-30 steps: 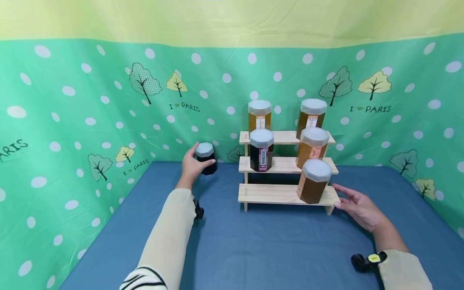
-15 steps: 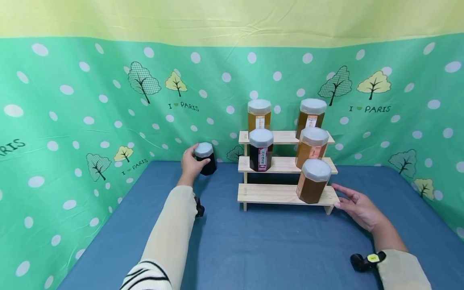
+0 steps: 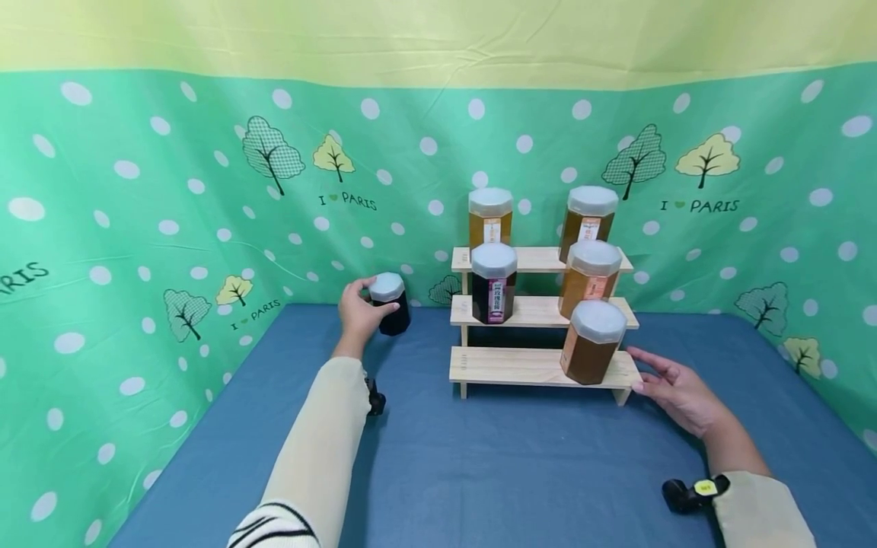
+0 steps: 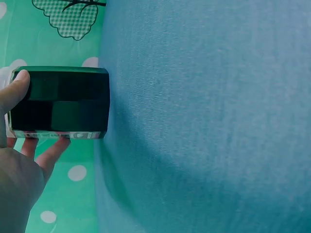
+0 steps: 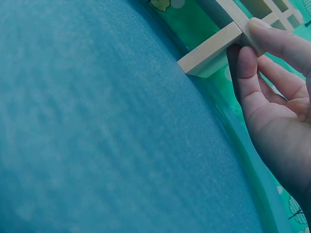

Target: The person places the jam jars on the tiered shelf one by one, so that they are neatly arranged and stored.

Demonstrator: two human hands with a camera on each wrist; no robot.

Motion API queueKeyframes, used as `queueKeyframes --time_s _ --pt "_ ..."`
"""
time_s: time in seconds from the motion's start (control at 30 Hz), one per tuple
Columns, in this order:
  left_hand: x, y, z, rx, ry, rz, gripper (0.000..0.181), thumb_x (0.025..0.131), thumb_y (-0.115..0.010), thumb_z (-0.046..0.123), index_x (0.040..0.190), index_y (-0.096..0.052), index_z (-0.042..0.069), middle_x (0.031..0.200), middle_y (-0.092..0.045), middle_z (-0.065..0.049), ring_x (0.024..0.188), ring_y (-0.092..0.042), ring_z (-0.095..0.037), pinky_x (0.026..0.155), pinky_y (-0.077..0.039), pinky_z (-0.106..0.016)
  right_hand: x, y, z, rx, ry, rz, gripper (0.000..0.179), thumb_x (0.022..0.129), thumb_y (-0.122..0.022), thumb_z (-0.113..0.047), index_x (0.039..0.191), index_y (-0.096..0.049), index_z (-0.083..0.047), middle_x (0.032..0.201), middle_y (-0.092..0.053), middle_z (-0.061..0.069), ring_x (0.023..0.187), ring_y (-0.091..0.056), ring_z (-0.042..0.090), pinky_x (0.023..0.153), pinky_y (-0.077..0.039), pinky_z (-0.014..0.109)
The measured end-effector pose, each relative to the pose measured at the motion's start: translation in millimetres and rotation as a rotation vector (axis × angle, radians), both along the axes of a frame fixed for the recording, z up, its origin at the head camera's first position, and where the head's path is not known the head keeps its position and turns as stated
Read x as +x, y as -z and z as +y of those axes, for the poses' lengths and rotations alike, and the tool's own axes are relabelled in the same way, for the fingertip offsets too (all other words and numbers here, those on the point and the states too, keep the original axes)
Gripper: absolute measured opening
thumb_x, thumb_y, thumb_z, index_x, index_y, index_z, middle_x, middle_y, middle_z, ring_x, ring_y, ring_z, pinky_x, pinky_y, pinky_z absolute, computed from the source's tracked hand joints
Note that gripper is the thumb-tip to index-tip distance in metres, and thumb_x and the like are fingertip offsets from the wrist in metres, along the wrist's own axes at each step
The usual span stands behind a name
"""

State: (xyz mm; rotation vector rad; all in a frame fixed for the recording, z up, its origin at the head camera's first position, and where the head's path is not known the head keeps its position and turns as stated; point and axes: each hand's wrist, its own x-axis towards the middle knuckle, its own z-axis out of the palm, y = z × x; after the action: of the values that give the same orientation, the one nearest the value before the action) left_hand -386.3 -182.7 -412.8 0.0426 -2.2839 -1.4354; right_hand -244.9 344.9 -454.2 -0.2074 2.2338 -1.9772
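At the back left, my left hand grips a dark jar with a whitish lid, thumb on one side and fingers on the other. The left wrist view shows this jar upright relative to the blue cloth, its base at or very near the surface. My right hand pinches the right end of the lowest board of a three-step wooden rack. In the right wrist view, thumb and index finger hold the corner of that rack.
On the rack's top step stand two amber jars. The middle step bears a dark jar and an orange-brown jar. A brown jar stands at the bottom step's right. A green dotted curtain hangs behind the blue table.
My left hand has lowered the dark jar slightly. My right hand and the rack hold the same position.
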Motion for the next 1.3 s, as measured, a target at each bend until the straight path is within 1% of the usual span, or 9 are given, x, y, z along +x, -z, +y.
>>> queueKeyframes --time_s 0.07,0.17,0.23,0.4,0.5,0.6,0.83,1.1,1.3 --pt "2.1 0.8 0.6 0.007 0.001 -0.001 0.066 0.073 -0.087 0.014 0.132 -0.057 0.008 0.132 -0.049 -0.015 0.115 -0.055 -0.037 0.094 -0.049 -0.043 -0.1 -0.3 0.0 0.019 -0.002 0.001 0.071 0.095 -0.063 -0.005 0.153 -0.022 0.002 0.140 -0.043 0.004 0.107 -0.058 -0.002 0.087 -0.049 0.019" --pt "5.9 1.9 0.9 0.013 -0.003 -0.016 0.067 0.073 -0.087 0.015 0.133 -0.058 0.010 0.133 -0.048 -0.014 0.115 -0.055 -0.036 0.094 -0.050 -0.043 0.1 -1.5 -0.9 0.048 -0.005 0.002 0.072 0.095 -0.063 -0.008 0.153 -0.021 0.003 0.151 -0.028 0.023 0.107 -0.055 -0.005 0.087 -0.048 0.017" --pt "8.3 2.6 1.3 0.024 -0.001 -0.022 0.068 0.073 -0.088 0.015 0.134 -0.058 0.012 0.136 -0.049 -0.014 0.117 -0.055 -0.036 0.094 -0.050 -0.044 0.3 -1.9 -1.1 0.050 -0.003 0.000 0.072 0.095 -0.063 -0.008 0.153 -0.021 0.003 0.151 -0.026 0.025 0.107 -0.055 -0.005 0.087 -0.048 0.017" --pt "14.7 3.7 1.3 0.071 0.013 -0.026 0.069 0.072 -0.088 0.013 0.135 -0.058 0.012 0.137 -0.053 -0.012 0.119 -0.055 -0.034 0.094 -0.050 -0.045 1.0 -1.3 -1.5 0.043 -0.001 -0.001 0.072 0.095 -0.064 -0.008 0.153 -0.022 0.002 0.150 -0.030 0.018 0.108 -0.055 -0.003 0.087 -0.049 0.018" --pt "18.4 4.8 1.0 0.087 0.013 -0.021 0.067 0.071 -0.088 0.012 0.132 -0.060 0.012 0.134 -0.055 -0.011 0.116 -0.056 -0.033 0.093 -0.051 -0.044 0.8 -1.3 -2.6 0.037 -0.004 -0.007 0.074 0.095 -0.063 -0.008 0.153 -0.020 0.003 0.154 -0.018 0.028 0.108 -0.054 -0.007 0.087 -0.048 0.017" --pt "21.6 5.7 1.6 0.101 0.020 -0.013 0.066 0.071 -0.089 0.012 0.131 -0.061 0.012 0.131 -0.056 -0.011 0.114 -0.057 -0.033 0.091 -0.051 -0.045 0.9 -2.1 -2.5 0.034 -0.008 -0.008 0.075 0.095 -0.063 -0.008 0.153 -0.018 0.004 0.155 -0.012 0.031 0.108 -0.052 -0.009 0.087 -0.047 0.015" --pt "28.5 6.7 3.4 0.105 0.006 -0.003 0.066 0.069 -0.090 0.011 0.129 -0.062 0.013 0.126 -0.058 -0.012 0.111 -0.058 -0.033 0.090 -0.052 -0.045 0.9 -2.3 -0.6 0.037 -0.006 -0.001 0.073 0.095 -0.063 -0.008 0.153 -0.020 0.003 0.155 -0.015 0.029 0.108 -0.053 -0.008 0.087 -0.048 0.016" --pt "38.5 6.2 5.7 0.129 0.019 -0.023 0.065 0.068 -0.091 0.012 0.127 -0.063 0.013 0.124 -0.058 -0.011 0.110 -0.058 -0.031 0.088 -0.052 -0.046 0.8 -2.5 0.9 0.025 0.004 -0.008 0.069 0.094 -0.064 -0.006 0.153 -0.026 -0.001 0.146 -0.034 0.010 0.108 -0.057 -0.001 0.087 -0.049 0.019" --pt "46.4 6.7 6.3 0.090 0.015 -0.043 0.065 0.068 -0.091 0.014 0.127 -0.064 0.016 0.123 -0.060 -0.010 0.109 -0.058 -0.028 0.088 -0.052 -0.046 0.8 -3.2 -0.8 0.026 0.013 -0.016 0.071 0.094 -0.064 -0.006 0.153 -0.025 0.000 0.148 -0.031 0.015 0.107 -0.057 0.000 0.087 -0.050 0.020"
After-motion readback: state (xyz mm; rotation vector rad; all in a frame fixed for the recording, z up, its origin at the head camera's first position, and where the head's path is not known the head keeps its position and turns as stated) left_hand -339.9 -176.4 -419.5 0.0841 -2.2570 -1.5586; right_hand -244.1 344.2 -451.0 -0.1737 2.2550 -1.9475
